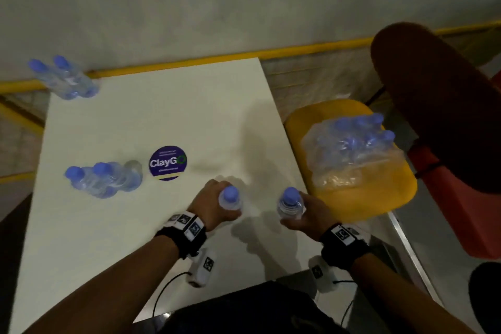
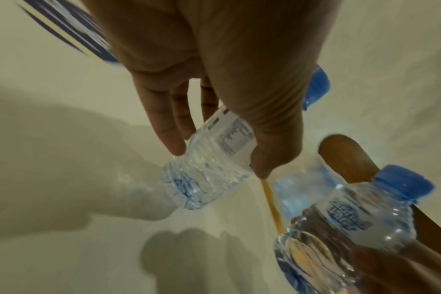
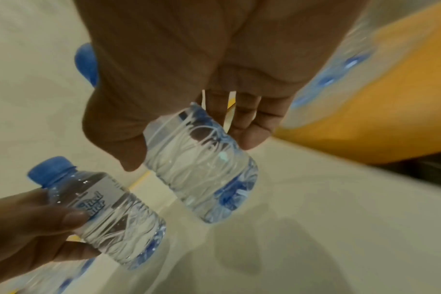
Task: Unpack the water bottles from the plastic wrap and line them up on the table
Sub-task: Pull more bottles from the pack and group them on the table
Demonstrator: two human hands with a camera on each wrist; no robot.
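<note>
My left hand (image 1: 217,205) grips a small clear water bottle with a blue cap (image 1: 230,197) above the near middle of the white table (image 1: 135,225); the left wrist view shows its fingers (image 2: 164,127) wrapped round that bottle (image 2: 209,169). My right hand (image 1: 306,214) holds a second bottle (image 1: 290,202) over the table's right edge, seen closer as the bottle (image 3: 202,165). The plastic-wrapped pack of bottles (image 1: 352,146) lies on a yellow chair (image 1: 360,198) to the right. Unpacked bottles (image 1: 103,179) stand at the table's left, and two more bottles (image 1: 65,78) at its far left corner.
A round dark blue sticker (image 1: 167,163) lies on the table between the left bottles and my hands. A dark red chair back (image 1: 439,106) rises behind the yellow chair. A yellow strip (image 1: 298,47) runs along the wall foot behind the table.
</note>
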